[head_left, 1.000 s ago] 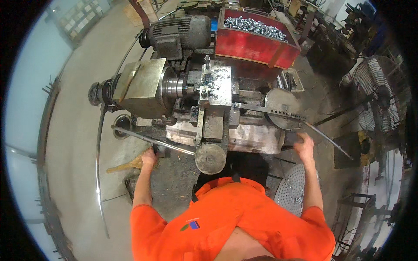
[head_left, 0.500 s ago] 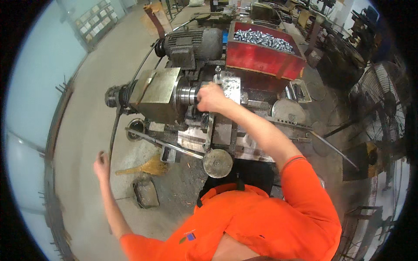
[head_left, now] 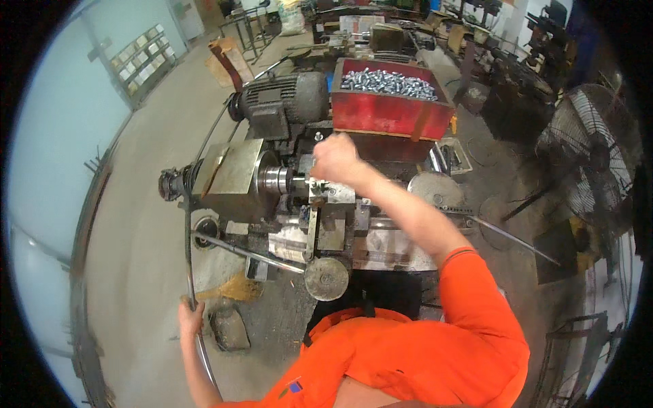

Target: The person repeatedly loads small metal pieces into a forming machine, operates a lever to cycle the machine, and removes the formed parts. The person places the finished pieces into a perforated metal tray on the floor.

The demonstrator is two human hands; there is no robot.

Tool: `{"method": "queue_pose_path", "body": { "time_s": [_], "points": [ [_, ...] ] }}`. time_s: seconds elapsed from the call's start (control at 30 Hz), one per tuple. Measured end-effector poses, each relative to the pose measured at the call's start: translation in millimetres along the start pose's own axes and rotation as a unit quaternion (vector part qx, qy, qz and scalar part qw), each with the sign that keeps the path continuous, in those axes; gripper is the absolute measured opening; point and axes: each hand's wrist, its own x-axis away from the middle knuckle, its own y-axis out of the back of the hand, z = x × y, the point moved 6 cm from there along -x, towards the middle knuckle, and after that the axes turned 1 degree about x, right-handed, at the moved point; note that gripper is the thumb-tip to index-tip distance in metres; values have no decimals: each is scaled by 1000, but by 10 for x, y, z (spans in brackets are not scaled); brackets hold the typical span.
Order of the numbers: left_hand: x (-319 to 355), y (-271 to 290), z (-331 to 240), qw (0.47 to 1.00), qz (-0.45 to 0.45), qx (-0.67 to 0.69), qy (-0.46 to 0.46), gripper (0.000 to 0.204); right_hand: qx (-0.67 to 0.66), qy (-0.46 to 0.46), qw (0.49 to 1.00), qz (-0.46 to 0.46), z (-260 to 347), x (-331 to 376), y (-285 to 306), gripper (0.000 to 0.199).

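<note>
My left hand (head_left: 191, 316) is wrapped round a long metal lever (head_left: 188, 262) that runs down from the left end of a small lathe. My right hand (head_left: 336, 160), fingers curled, is over the tool post (head_left: 333, 195), just right of the spindle nose (head_left: 277, 180). Whatever it grips is hidden beneath the fingers. A short thin piece shows between the spindle nose and the tool post. The grey headstock (head_left: 235, 170) stands left of the spindle. In front of the carriage is a round handwheel (head_left: 326, 279).
A red bin (head_left: 391, 115) full of small shiny metal parts stands behind the lathe, beside an electric motor (head_left: 286, 102). On the floor at left lie a straw broom (head_left: 238, 288) and a dustpan (head_left: 229, 328). At right stands a large fan (head_left: 585, 146).
My left hand has moved down and closed round the lever. My right hand has shifted from the spindle nose to the right, over the tool post. The view has tilted up somewhat.
</note>
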Motion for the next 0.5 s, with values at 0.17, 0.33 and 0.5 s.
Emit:
{"method": "queue_pose_path", "body": {
  "time_s": [0.17, 0.33, 0.5],
  "points": [
    [-926, -314, 5, 984, 100, 136, -56, 32, -9, -87, 940, -329, -1137, 476, 675, 58],
    [-964, -314, 4, 961, 49, 265, -66, 30, -226, 16, 882, -414, -1002, 1905, 80, 46],
    [-1065, -303, 777, 922, 123, 355, 94, 28, -310, -306, 875, -211, -1033, 3660, -2071, 49]
  ]
}}
